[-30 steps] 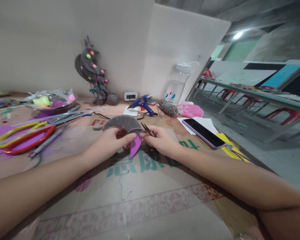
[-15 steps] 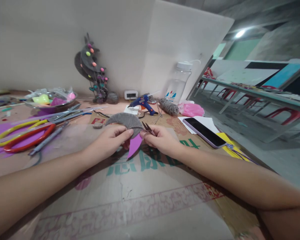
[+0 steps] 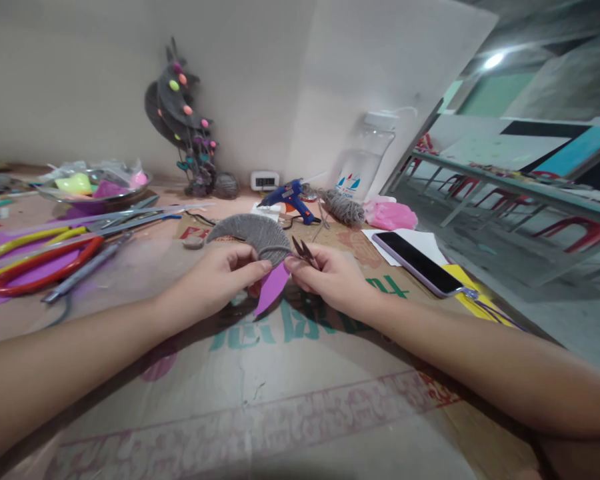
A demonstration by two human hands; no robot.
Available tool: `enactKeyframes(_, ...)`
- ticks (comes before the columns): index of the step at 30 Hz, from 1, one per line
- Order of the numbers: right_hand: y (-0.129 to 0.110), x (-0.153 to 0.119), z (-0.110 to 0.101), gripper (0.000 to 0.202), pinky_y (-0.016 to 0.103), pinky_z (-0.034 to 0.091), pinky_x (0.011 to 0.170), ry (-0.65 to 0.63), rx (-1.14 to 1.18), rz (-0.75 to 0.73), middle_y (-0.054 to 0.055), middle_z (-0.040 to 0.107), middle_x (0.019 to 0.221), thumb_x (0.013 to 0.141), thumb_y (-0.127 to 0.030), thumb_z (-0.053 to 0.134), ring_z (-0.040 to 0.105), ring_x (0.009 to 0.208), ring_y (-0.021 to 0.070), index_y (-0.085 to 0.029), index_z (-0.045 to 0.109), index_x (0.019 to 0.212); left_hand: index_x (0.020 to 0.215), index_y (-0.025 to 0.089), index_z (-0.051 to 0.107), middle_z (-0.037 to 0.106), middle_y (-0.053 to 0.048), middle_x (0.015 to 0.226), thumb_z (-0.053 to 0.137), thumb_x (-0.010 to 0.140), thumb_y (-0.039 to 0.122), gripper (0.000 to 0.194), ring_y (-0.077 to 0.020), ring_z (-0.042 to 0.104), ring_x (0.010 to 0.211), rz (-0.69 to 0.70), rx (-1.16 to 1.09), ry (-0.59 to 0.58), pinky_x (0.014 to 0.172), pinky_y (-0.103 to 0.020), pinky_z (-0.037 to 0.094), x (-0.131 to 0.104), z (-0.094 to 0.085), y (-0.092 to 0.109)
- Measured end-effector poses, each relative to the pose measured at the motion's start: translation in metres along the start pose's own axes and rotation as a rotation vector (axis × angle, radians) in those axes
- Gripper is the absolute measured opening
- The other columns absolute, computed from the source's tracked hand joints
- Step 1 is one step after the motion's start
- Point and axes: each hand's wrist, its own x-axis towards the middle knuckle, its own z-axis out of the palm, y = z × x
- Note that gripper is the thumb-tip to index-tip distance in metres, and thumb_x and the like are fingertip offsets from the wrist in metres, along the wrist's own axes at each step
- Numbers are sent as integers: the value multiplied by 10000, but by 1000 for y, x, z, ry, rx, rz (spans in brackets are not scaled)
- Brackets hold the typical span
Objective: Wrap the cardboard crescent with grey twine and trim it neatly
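A crescent wrapped in grey yarn (image 3: 253, 230) is held above the cardboard, its lower end a bare purple point (image 3: 273, 288). My left hand (image 3: 230, 270) is closed on it, thumb pressing the yarn near the bare part. On the other side my right hand (image 3: 325, 270) is closed, its thumb and fingertips pinched at the crescent's edge, perhaps on the yarn strand. Out of that same hand stick the dark pointed blades of small scissors (image 3: 305, 252); their handles are hidden in the palm.
Behind my hands lie a blue glue gun (image 3: 290, 195), a grey yarn bundle (image 3: 345, 207) and a small clock (image 3: 265, 181). Large scissors (image 3: 45, 273) and a bowl (image 3: 95, 197) are at left. A phone (image 3: 417, 263) and water bottle (image 3: 367, 157) stand right. A decorated moon (image 3: 177, 113) leans on the wall.
The view has shifted slightly, with things at right sliding further right and things at left further left. Both hands keep nearly the same grip on the crescent.
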Motion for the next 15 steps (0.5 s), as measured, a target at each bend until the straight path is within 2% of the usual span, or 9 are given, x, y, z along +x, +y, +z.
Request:
enactKeyframes(3,0,-1,0,247,181,269,438,-6,-53,-11,-77,364,521,874,-292,466,310,454,45,-171,432,661,560,170,512,534,32,529,493,832,321,312,-86,497,508,-15,-59,-22,488,-205,368,0,0,1)
enactKeyframes(5,1,-2,-3,206,186,337,484,7,-88,-61,-56,419,593,878,-313,468,377,505,56,-169,463,731,560,172,513,539,33,529,479,839,314,315,-87,504,504,-31,-113,-38,491,-206,379,0,0,2)
enactKeyframes(7,1,-3,-9,190,218,418,582,51,-165,-172,-6,503,780,867,-353,493,469,642,86,-171,495,920,560,176,511,542,35,530,475,842,307,313,-87,508,504,-36,-135,-48,497,-205,388,-1,-1,3)
enactKeyframes(9,0,-6,-17,327,266,450,690,139,-323,-305,48,502,969,873,-380,483,496,793,125,-180,447,1130,551,180,503,545,37,526,472,843,296,316,-88,515,509,-37,-127,-59,514,-206,400,-2,-2,6)
enactKeyframes(10,-1,-7,-22,345,283,450,715,194,-412,-359,58,492,983,894,-377,444,492,820,138,-184,423,1180,546,183,499,548,37,523,469,843,292,318,-89,518,509,-42,-122,-62,518,-208,404,-2,-2,6)
enactKeyframes(12,-3,-12,-29,323,304,452,732,251,-568,-439,67,486,989,921,-342,394,494,839,151,-199,405,1210,535,187,491,550,36,513,464,839,290,322,-95,522,504,-61,-115,-58,514,-213,407,-3,-2,8)
enactKeyframes(15,-4,-20,-36,320,329,462,767,245,-761,-555,88,484,1070,902,-290,444,503,938,183,-213,413,1210,535,190,488,557,36,514,465,836,301,322,-99,522,503,-64,-83,-26,509,-218,401,-2,-1,8)
